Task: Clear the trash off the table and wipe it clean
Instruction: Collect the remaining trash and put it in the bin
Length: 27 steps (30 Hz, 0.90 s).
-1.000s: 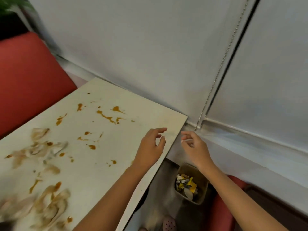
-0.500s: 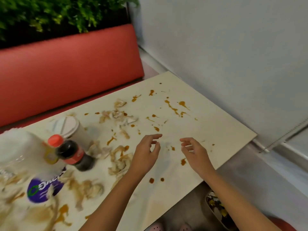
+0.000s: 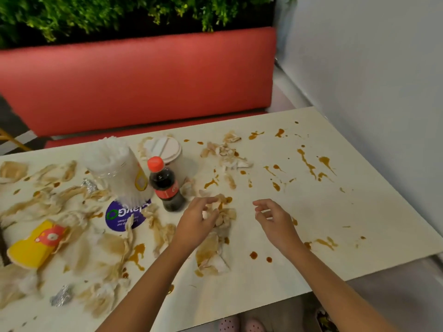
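The cream table (image 3: 335, 212) is smeared with brown sauce and strewn with stained tissue scraps (image 3: 225, 214). A small cola bottle (image 3: 165, 185) with a red cap stands near the middle, next to a lidded paper cup (image 3: 167, 149) and a clear wipes tub (image 3: 117, 168) with a purple label. A yellow paper cup (image 3: 36, 243) lies on its side at the left, near foil balls (image 3: 61, 295). My left hand (image 3: 199, 219) hovers over the tissue scraps, fingers apart and empty. My right hand (image 3: 275, 219) hangs open over bare table to the right.
A red bench (image 3: 143, 80) runs along the far side under green plants (image 3: 96, 13). A white wall (image 3: 371, 68) borders the right. The trash bin (image 3: 323, 317) shows at the bottom right below the table edge, next to pink shoes (image 3: 239, 324).
The view has swung left from the bin and window corner to the littered table. Both hands have come over the table, the left one now above the tissue scraps.
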### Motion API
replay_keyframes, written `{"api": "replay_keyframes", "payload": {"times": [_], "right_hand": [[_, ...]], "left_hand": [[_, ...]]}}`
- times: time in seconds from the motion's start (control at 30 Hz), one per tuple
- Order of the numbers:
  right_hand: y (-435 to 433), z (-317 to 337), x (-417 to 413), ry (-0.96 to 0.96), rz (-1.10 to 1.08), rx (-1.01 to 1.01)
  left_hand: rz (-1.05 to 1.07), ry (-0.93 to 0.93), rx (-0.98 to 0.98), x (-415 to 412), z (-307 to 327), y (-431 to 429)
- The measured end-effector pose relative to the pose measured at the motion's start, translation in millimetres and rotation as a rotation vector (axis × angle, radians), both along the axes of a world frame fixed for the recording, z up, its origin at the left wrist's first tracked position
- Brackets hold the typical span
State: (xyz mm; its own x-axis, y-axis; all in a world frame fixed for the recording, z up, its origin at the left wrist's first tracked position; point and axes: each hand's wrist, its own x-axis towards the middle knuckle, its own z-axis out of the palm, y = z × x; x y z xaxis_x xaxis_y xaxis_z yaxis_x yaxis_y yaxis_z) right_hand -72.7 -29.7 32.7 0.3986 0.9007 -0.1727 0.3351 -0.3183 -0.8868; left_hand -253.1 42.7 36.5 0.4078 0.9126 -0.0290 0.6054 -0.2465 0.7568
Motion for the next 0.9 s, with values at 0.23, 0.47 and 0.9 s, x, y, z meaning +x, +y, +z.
{"api": "replay_keyframes", "payload": {"times": [0.23,0.47,0.9], "right_hand": [[0,-4,2,0.010,0.068,-0.040],[-9,-10,15,-0.008,0.069,-0.071],[-11,-7,32,-0.043,0.142,-0.052]], "left_hand": [[-0.015,0.306,-0.018,9,-20,13],[-0.159,0.647,0.064,34,-31,18],[0.032,0.247,0.146,24,-28,14]]}}
